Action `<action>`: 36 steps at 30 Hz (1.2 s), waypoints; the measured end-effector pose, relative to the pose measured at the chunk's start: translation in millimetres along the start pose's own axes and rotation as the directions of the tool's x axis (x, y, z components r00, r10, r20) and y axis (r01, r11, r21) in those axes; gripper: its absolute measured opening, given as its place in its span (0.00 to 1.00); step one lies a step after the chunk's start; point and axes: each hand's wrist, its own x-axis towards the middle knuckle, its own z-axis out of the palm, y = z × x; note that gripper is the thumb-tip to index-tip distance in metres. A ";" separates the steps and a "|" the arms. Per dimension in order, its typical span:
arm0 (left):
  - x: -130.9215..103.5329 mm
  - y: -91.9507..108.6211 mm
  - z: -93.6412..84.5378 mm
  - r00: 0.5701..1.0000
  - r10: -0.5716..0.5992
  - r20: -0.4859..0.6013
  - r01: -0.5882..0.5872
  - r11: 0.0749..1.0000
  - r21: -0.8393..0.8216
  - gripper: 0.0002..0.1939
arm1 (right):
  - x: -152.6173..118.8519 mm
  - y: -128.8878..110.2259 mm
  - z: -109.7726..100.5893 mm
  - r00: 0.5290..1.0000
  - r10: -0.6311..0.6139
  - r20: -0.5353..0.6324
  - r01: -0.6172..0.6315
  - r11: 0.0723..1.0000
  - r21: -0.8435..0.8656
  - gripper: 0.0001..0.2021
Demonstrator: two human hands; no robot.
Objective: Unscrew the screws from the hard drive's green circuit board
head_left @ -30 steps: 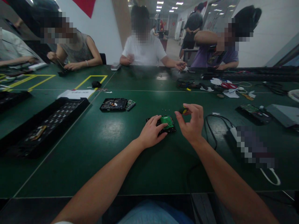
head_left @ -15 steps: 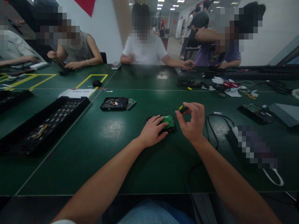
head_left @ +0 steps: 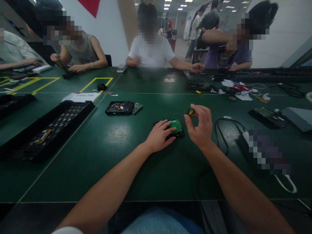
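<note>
A hard drive with a green circuit board facing up lies on the dark green table. My left hand rests flat over its left part, fingers spread across the board. To the right of the drive and raised off the table, my right hand holds a small black and yellow tool between thumb and fingers. The rest of the tool is hidden. A few tiny screws lie just behind the drive.
Another hard drive lies beside a loose circuit board. A long black tray stands at left. Cables, a drive and a grey box are at right. People sit across the table.
The tool in my right hand has turned, and its yellow end now faces me more. My right fingers have shifted slightly. My left hand has stayed on the drive.
</note>
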 end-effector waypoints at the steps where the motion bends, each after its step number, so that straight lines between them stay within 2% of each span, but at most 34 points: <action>1: 0.1 -0.1 -0.4 1.000 0.001 0.001 -0.001 1.000 0.000 0.24 | 0.4 -0.3 -1.0 1.000 0.005 -0.001 -0.005 1.000 -0.008 0.22; 6: -0.2 -0.1 -1.4 1.000 0.008 0.012 -0.008 1.000 0.007 0.24 | 1.1 -1.1 -2.7 1.000 0.006 -0.004 -0.006 1.000 -0.010 0.19; 12: -0.3 -0.1 0.0 1.000 -0.008 0.004 0.008 1.000 0.000 0.24 | -0.3 0.9 0.9 1.000 0.013 0.012 -0.014 0.999 0.030 0.21; 17: 0.3 1.0 -1.2 1.000 -0.006 0.016 0.006 1.000 0.007 0.24 | 0.7 1.5 -1.1 1.000 0.015 -0.015 -0.015 1.000 -0.006 0.20; 24: -0.1 2.4 -1.4 1.000 -0.011 0.020 0.011 1.000 0.021 0.25 | -2.4 2.2 2.9 1.000 0.003 0.030 -0.005 0.999 0.054 0.22; 30: -0.1 3.6 -3.6 1.000 -0.012 0.019 0.012 1.000 0.012 0.24 | -0.4 2.3 0.8 1.000 -0.002 -0.014 0.002 1.000 -0.008 0.21; 36: -0.1 2.6 -2.2 1.000 -0.009 0.013 0.009 1.000 0.010 0.24 | -4.8 6.2 4.8 0.998 0.025 0.053 -0.028 0.997 0.068 0.24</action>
